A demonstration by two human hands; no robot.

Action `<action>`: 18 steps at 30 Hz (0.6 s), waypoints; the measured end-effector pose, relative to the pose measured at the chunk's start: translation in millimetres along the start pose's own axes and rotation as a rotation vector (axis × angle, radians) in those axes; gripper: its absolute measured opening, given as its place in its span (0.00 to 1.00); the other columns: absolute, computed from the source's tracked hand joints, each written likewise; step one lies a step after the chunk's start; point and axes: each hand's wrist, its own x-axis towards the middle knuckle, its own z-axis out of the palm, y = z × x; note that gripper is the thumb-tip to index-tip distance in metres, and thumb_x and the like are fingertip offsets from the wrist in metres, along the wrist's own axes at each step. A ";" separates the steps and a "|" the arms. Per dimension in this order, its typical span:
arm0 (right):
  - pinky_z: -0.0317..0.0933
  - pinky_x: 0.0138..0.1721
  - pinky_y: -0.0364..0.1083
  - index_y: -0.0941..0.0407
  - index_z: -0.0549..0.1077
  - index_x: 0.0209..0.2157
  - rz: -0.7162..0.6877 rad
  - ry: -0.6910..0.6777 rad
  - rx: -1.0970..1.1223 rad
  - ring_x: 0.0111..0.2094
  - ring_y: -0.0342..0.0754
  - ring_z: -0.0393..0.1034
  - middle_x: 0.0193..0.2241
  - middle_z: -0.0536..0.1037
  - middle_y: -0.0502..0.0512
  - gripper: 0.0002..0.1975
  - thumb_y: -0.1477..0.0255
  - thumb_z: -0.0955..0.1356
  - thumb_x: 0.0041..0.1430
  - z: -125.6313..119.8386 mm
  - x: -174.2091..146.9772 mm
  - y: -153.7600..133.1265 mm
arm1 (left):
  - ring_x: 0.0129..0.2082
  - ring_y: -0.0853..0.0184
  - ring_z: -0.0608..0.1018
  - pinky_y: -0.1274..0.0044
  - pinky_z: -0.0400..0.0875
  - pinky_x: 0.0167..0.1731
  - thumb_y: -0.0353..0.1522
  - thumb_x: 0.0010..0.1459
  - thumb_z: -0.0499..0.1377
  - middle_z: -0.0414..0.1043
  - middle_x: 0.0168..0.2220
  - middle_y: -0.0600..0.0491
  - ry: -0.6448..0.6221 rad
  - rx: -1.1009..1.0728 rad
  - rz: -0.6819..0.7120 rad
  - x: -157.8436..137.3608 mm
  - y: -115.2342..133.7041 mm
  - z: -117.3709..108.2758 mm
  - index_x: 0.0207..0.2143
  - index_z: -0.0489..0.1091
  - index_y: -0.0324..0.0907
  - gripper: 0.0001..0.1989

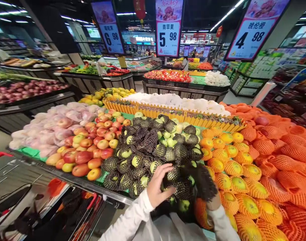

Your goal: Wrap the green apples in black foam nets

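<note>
My left hand (158,188) reaches over the front of a pile of green apples (144,180), many wrapped in black foam nets. Its fingers and thumb are spread, with nothing between them. To the right, my right hand (214,202) is mostly covered by a dark, motion-blurred black foam net (204,179) that it grips; its fingers are hidden. A netted green apple (184,205) lies below and between both hands. Several empty black nets (146,139) are heaped on top of the apples. White sleeves show on both forearms.
Red apples (83,157) lie left of the pile, oranges in yellow nets (239,185) to its right. A yellow divider (163,113) runs behind. A shopping cart (92,204) stands at the lower left. Price screens (169,33) hang above.
</note>
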 end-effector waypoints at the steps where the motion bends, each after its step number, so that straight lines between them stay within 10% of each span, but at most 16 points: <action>1: 0.70 0.40 0.51 0.50 0.75 0.38 -0.009 -0.052 0.034 0.38 0.53 0.74 0.36 0.80 0.55 0.09 0.64 0.65 0.59 16.7 0.1 -2.4 | 0.57 0.54 0.68 0.60 0.63 0.57 0.38 0.57 0.61 0.65 0.58 0.42 -0.011 -0.001 -0.013 -1.4 3.7 10.6 0.55 0.64 0.43 0.24; 6: 0.70 0.37 0.48 0.52 0.74 0.39 -0.049 -0.217 0.149 0.36 0.51 0.74 0.35 0.80 0.53 0.09 0.69 0.68 0.56 44.9 -1.5 -3.2 | 0.44 0.60 0.73 0.66 0.70 0.46 0.35 0.62 0.56 0.71 0.40 0.47 0.068 0.036 -0.054 -3.3 9.2 27.3 0.37 0.72 0.43 0.07; 11: 0.69 0.45 0.51 0.52 0.77 0.41 -0.032 -0.202 0.184 0.42 0.55 0.75 0.38 0.81 0.56 0.14 0.70 0.69 0.50 32.9 -6.6 19.8 | 0.51 0.55 0.72 0.64 0.70 0.50 0.47 0.51 0.64 0.68 0.52 0.41 -0.008 0.047 0.005 -1.1 8.6 44.3 0.56 0.62 0.41 0.34; 18: 0.54 0.12 0.41 0.53 0.72 0.24 0.510 -0.020 0.589 0.13 0.41 0.55 0.14 0.67 0.46 0.17 0.54 0.73 0.45 32.2 -9.1 29.0 | 0.32 0.64 0.76 0.73 0.70 0.32 0.32 0.65 0.45 0.76 0.34 0.48 0.203 0.376 0.223 7.8 -0.2 56.3 0.42 0.71 0.41 0.15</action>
